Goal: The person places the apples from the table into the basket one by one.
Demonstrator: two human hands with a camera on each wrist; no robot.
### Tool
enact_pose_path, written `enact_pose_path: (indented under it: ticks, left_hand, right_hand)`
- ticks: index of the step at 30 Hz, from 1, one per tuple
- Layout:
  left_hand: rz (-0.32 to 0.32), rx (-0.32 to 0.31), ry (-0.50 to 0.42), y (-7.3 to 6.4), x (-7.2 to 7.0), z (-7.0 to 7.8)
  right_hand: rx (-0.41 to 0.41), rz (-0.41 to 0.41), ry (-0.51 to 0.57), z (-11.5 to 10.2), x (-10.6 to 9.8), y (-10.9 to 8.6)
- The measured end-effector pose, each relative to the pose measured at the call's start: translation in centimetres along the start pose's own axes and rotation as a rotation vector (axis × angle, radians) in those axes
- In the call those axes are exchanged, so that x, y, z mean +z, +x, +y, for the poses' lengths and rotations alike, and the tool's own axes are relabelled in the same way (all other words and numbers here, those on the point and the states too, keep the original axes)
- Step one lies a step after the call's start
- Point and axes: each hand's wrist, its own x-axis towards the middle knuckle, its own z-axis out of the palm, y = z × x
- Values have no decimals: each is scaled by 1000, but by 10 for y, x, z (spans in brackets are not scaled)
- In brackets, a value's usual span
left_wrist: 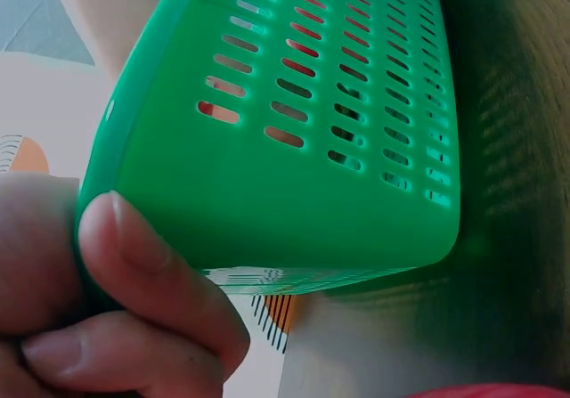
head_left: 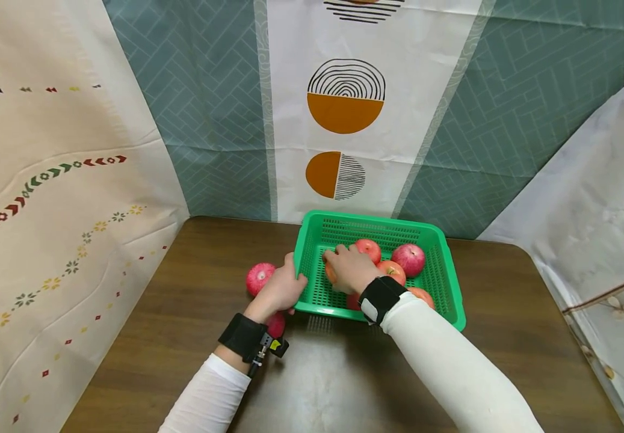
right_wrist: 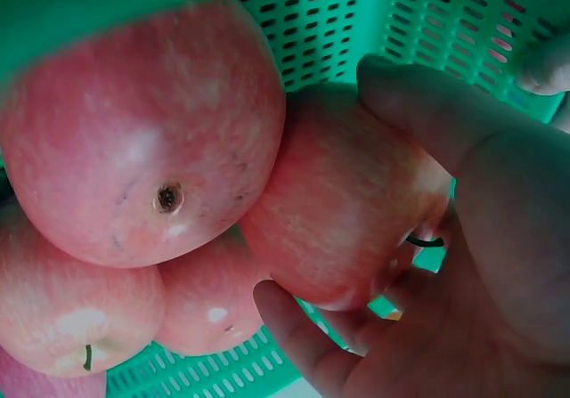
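Note:
A green plastic basket (head_left: 376,220) with slotted walls stands on the table and holds several red apples (head_left: 392,272). My left hand (head_left: 284,287) grips its rim at the near left corner; the left wrist view shows fingertips (left_wrist: 134,238) curled at the edge. Inside the basket, my right hand (head_left: 351,267) holds an apple (right_wrist: 343,193) near the left side, fingers and thumb around it. Other apples (right_wrist: 151,131) lie close against the held one. A darker red round fruit (head_left: 408,260) sits at the basket's right.
Outside the basket, a pinkish-red round fruit (head_left: 260,278) lies left of my left hand. Another red fruit (head_left: 275,325) is partly hidden beneath my left wrist. The brown wooden table (head_left: 506,337) meets a hanging patterned cloth (head_left: 219,120) at the back.

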Motion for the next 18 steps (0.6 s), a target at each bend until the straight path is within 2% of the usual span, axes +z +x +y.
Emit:
enact_pose_path:
  ticks: [8,18]
  left_hand:
    - [0,5,-3,1,0,-1]
    - [-4,-12,-24,2,1,0]
  right_hand:
    - [-5,-34,-53,-1,2,7]
    - [31,-60,-99,-7,-1,8]
